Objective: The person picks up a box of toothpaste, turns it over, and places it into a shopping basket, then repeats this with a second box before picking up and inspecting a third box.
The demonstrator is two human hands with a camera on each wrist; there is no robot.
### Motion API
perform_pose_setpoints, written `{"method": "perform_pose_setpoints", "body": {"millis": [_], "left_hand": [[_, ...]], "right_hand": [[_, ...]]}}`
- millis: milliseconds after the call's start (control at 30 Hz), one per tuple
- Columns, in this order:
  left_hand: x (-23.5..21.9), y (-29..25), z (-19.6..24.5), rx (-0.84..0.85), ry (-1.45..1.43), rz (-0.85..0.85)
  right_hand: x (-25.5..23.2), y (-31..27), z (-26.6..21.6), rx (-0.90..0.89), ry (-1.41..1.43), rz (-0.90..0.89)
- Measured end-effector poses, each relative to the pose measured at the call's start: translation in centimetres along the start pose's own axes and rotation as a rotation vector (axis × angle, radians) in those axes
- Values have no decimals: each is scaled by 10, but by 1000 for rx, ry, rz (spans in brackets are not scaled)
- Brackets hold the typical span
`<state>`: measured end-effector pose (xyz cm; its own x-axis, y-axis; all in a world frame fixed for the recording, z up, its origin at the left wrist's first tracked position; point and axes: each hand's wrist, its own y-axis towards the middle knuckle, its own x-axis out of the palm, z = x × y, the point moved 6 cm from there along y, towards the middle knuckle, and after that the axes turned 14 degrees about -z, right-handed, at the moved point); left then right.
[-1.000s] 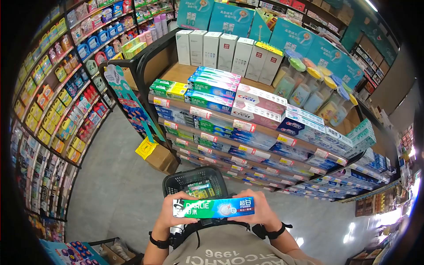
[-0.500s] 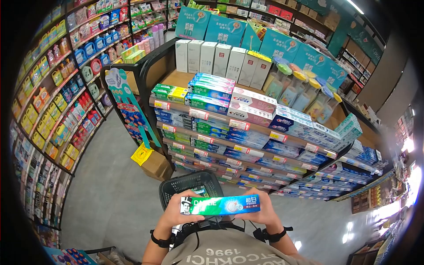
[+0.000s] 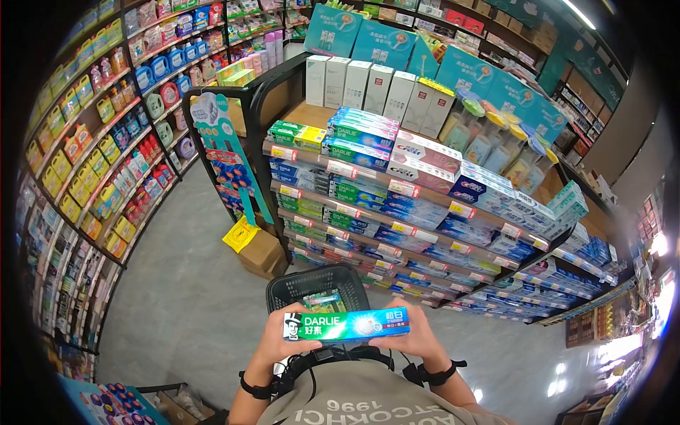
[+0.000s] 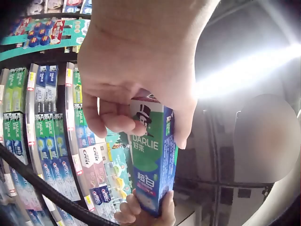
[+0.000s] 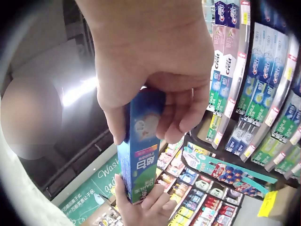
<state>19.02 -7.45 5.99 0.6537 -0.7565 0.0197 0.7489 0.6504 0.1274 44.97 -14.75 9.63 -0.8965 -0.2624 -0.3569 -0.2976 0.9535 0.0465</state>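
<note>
From here I see the left hand (image 3: 282, 336) and right hand (image 3: 419, 336) pinching opposite ends of the DARLIE box (image 3: 347, 325), at the basket's (image 3: 312, 279) near side. I judge it light, stiff, slightly slick; its ends suit gripping, its middle may dent.

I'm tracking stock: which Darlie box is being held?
The green-and-blue box, gripped at its ends by the left hand and right hand; neither touches the shelved boxes.
</note>
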Motion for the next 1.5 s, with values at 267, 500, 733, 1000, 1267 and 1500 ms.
{"method": "perform_pose_setpoints", "body": {"millis": [267, 500, 733, 1000, 1267, 1500], "left_hand": [[-11, -26, -3, -35, -20, 42], [-18, -44, -6, -5, -26, 89], [-26, -67, -7, -16, -84, 177], [-33, -85, -10, 13, -53, 190], [-28, -74, -4, -2, -46, 101], [-25, -58, 4, -54, -72, -5]], "right_hand": [[27, 7, 3, 105, 115, -99], [40, 17, -2, 74, 120, -165], [52, 35, -3, 29, 59, -295], [57, 39, -7, 2, 223, -508], [48, 31, -9, -61, 214, -395], [37, 28, -11, -77, 175, -320]]}}
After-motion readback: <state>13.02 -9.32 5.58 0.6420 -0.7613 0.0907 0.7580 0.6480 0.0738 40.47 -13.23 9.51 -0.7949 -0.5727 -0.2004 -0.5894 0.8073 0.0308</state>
